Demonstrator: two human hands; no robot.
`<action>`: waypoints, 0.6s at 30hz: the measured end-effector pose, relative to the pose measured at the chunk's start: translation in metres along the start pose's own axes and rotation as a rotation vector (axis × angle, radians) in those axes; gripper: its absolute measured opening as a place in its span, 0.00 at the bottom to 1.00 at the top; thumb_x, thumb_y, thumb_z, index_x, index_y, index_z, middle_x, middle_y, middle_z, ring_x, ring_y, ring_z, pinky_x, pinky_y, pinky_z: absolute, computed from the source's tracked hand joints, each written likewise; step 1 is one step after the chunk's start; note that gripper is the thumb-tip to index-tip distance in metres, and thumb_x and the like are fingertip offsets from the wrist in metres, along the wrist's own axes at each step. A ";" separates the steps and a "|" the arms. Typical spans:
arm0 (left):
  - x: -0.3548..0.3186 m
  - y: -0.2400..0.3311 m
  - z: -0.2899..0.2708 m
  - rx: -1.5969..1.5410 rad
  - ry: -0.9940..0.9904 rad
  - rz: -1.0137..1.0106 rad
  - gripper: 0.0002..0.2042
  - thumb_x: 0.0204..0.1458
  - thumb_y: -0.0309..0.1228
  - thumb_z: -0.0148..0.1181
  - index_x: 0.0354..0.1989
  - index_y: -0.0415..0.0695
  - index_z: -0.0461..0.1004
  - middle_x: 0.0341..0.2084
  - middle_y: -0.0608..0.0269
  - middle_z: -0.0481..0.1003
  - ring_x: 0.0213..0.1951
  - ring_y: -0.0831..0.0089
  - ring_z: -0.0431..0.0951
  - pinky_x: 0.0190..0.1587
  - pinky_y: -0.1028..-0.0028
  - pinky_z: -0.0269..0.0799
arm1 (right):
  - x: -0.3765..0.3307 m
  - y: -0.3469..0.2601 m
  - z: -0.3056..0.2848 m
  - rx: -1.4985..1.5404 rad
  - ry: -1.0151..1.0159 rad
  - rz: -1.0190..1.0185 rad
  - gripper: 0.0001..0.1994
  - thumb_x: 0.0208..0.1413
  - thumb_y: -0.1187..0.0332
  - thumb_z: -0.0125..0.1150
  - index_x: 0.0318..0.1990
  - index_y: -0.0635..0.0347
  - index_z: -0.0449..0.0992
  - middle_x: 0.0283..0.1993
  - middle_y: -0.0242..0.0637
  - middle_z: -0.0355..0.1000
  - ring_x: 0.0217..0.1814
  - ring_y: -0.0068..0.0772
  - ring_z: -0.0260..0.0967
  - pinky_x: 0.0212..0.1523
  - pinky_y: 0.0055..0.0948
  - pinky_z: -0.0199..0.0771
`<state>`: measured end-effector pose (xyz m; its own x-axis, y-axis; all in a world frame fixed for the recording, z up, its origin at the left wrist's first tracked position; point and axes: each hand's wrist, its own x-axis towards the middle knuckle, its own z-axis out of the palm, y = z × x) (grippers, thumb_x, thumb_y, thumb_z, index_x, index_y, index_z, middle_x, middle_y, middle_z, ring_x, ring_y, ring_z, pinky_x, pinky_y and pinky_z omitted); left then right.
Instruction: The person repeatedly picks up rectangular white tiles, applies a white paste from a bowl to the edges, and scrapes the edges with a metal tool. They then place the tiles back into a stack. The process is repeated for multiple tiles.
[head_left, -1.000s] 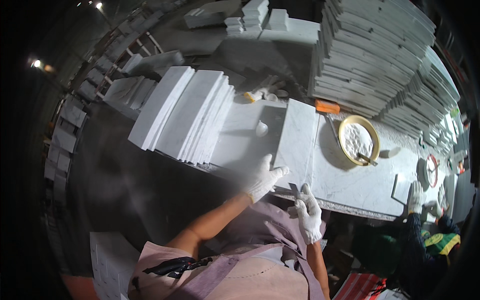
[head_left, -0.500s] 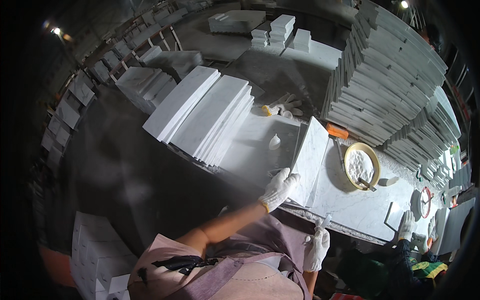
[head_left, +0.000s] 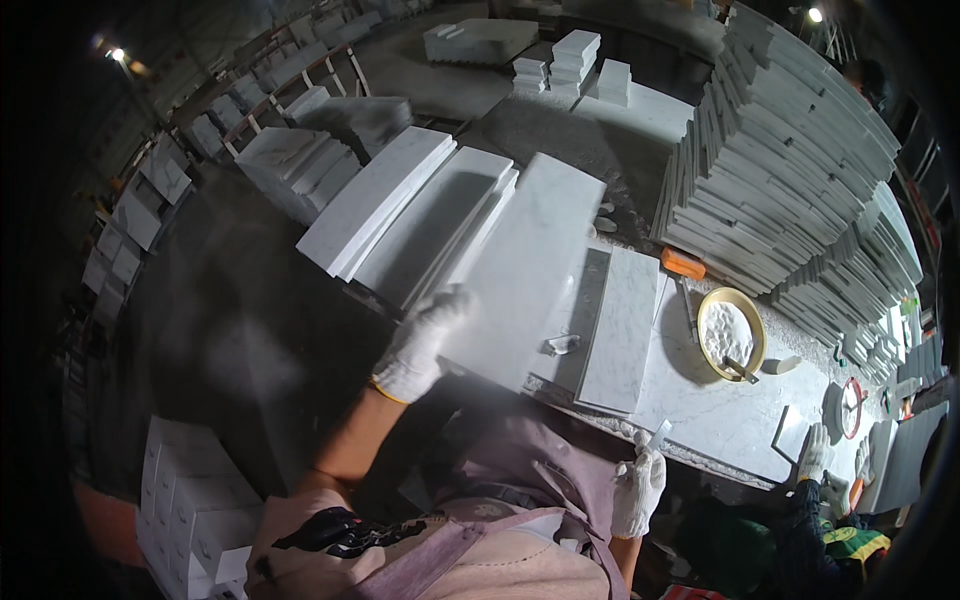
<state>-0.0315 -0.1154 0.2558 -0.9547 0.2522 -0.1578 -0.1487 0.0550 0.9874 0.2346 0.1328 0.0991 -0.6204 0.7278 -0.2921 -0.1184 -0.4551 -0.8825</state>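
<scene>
My left hand (head_left: 420, 345), in a white knit glove, grips the near left edge of a marble tile (head_left: 535, 250). The long pale tile is blurred and held tilted, between the tile stack (head_left: 435, 225) and the table's middle. Its shadow falls on that stack. A second marble tile (head_left: 622, 330) lies on the table to its right. My gloved right hand (head_left: 640, 490) is closed around a small flat-bladed scraper (head_left: 660, 434) at the table's near edge. The scraper's handle is hidden inside the fist.
A yellow bowl (head_left: 757, 315) of white paste holds a putty knife (head_left: 740, 370). Behind it are an orange block (head_left: 683, 264) and a tall slab stack (head_left: 780, 150). A co-worker's gloved hand (head_left: 813, 452) rests at the right. White boxes (head_left: 195, 500) stand at lower left.
My left hand has swung the marble tile leftward from its steep tilt, toward the tile stack. Another tile now shows flat where it stood. My right hand has barely moved.
</scene>
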 end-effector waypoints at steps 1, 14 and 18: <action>0.000 0.011 -0.011 -0.137 -0.009 -0.119 0.21 0.61 0.52 0.65 0.54 0.50 0.78 0.41 0.68 0.80 0.40 0.75 0.81 0.28 0.75 0.77 | -0.001 0.000 0.003 -0.029 0.005 0.023 0.12 0.69 0.59 0.64 0.46 0.59 0.76 0.39 0.35 0.78 0.25 0.19 0.68 0.26 0.22 0.71; 0.057 0.030 -0.063 -0.305 0.226 -0.223 0.10 0.61 0.44 0.67 0.46 0.56 0.81 0.40 0.78 0.80 0.38 0.80 0.79 0.32 0.73 0.69 | -0.010 0.021 0.009 -0.147 -0.079 0.069 0.14 0.69 0.60 0.60 0.49 0.64 0.77 0.29 0.33 0.74 0.24 0.23 0.70 0.26 0.25 0.72; 0.062 0.032 -0.070 -0.340 0.203 -0.232 0.12 0.61 0.45 0.68 0.47 0.57 0.80 0.42 0.75 0.81 0.42 0.77 0.80 0.32 0.72 0.70 | -0.008 0.020 0.009 -0.180 -0.079 0.150 0.13 0.70 0.61 0.62 0.52 0.61 0.77 0.57 0.38 0.80 0.29 0.20 0.73 0.29 0.24 0.76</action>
<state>-0.1136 -0.1657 0.2791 -0.9123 0.0739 -0.4029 -0.4083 -0.2414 0.8803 0.2303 0.1132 0.0872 -0.6799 0.6139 -0.4011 0.1150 -0.4509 -0.8851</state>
